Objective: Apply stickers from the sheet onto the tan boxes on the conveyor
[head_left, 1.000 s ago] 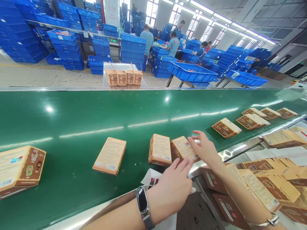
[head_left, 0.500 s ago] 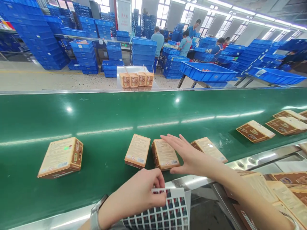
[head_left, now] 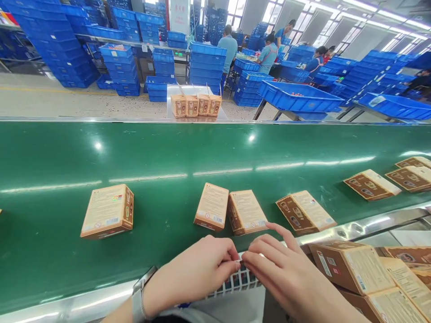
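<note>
My left hand [head_left: 205, 264] pinches the upper edge of a white sheet of small dark stickers [head_left: 240, 280] just in front of the belt's near rail. My right hand [head_left: 283, 264] closes on the same edge from the other side, its fingertips meeting my left fingers; its thumb is hidden. One finger of it sticks out towards a brown and cream carton [head_left: 249, 211] lying on the green belt. Touching that carton on its left is a second carton [head_left: 213, 205]. To the right lies another carton [head_left: 305, 211].
The green conveyor belt [head_left: 151, 152] runs across the view. Another carton [head_left: 106, 210] lies on its left part, with several more at far right. Stacked cartons [head_left: 367, 264] stand at my right. Beyond the belt are four-sided boxes [head_left: 195, 106], blue crates [head_left: 207, 67] and several people.
My right hand has come down and back from above the cartons to the sticker sheet. The sheet now tilts more edge-on. The cartons on the belt appear further right.
</note>
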A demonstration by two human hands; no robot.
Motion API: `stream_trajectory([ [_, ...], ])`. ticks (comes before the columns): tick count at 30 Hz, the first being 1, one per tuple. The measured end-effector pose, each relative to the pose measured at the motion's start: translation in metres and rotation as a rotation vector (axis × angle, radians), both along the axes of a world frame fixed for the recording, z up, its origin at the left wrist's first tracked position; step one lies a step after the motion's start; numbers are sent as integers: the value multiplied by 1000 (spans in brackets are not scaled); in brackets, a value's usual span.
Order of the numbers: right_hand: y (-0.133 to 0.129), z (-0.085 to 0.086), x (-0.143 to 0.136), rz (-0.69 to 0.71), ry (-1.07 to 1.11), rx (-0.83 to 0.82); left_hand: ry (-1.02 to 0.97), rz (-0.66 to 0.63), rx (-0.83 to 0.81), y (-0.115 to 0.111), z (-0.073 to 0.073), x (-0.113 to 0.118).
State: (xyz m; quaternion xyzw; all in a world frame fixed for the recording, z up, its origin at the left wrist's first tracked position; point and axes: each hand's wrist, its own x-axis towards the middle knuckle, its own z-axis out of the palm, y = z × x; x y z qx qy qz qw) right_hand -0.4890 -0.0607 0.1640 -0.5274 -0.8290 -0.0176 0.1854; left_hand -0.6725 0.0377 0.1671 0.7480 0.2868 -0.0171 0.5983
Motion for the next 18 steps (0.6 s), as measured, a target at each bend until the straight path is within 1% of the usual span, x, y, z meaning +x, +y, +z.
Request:
stream_trajectory([
  [4, -10, -3, 2, 74, -98, 131, -1, -41, -80, 6, -4, 3],
  [6, -12, -1, 8, 103, -51, 167, -20, -48, -119, 9, -6, 4],
  [7, -12, 0, 13, 81, 24, 157, -30, -44, -125, 10, -7, 4],
  [8, -10, 1, 20, 17, 123, 123, -35, -38, -113, 9, -7, 4],
  [9, -6, 2, 28, -88, 237, 67, -33, -32, -82, 8, -6, 5],
  [11, 7, 2, 49, -398, 482, -89, -34, -35, 34, 4, -5, 8],
  [12, 15, 1, 60, -557, 608, -178, -53, -54, 114, 1, -4, 11],
  [13, 23, -2, 70, -686, 732, -263, -83, -93, 201, -3, -4, 15],
  [14, 31, -5, 78, -771, 849, -345, -117, -142, 288, -7, -4, 20],
  [15, 38, -9, 85, -821, 953, -415, -145, -196, 371, -10, -6, 26],
  [17, 49, -16, 92, -858, 1087, -504, -153, -290, 522, -14, -11, 38],
  [18, 52, -19, 93, -864, 1115, -516, -138, -320, 583, -15, -14, 43],
])
